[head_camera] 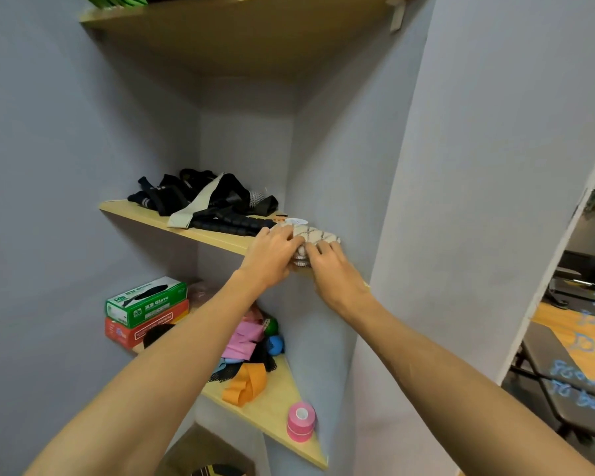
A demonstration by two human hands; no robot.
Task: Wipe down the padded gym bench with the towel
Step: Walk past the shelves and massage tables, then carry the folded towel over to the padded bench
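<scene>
Both hands on towel (315,237), box (146,304) — "Glove"

Readable print appears on the green cardboard glove box (147,305) at the lower left of the frame: the word "Glove" shows on its top face and again on its front face, after a logo and characters too blurred to read. The red cardboard box (141,329) beneath it carries print too small to read.
</scene>
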